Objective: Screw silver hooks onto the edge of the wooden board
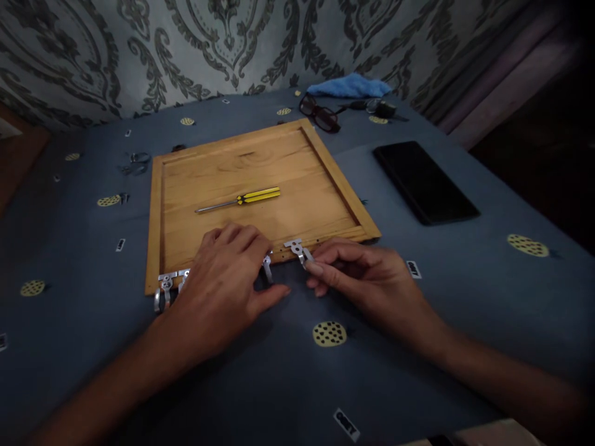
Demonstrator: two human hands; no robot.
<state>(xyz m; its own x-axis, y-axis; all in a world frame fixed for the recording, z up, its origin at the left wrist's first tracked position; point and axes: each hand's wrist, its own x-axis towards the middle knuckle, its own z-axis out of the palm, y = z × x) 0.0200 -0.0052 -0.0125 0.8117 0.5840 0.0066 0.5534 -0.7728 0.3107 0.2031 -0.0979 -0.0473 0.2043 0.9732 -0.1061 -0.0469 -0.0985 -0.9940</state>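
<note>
A wooden panel with a raised frame (320, 162) lies flat on the blue cloth. My right hand (367, 272) pinches a small silver metal hook (297, 249) between thumb and fingers, its flat, holed plate against the panel's near edge. My left hand (227, 272) rests over that same edge, fingers laid on the wood and thumb spread apart. Beside its thumb sits another metal hook (266, 267), and further left more metal hooks (166, 286) are on the edge, partly covered by my hand. A yellow-and-black screwdriver (258, 196) lies on the panel.
Right of the panel is a black phone-like slab (425, 183). Dark-framed glasses (320, 114) and a blue cloth (348, 85) lie at the back. Small metal pieces (136, 162) are left of the panel. A patterned wall or curtain (223, 43) stands behind.
</note>
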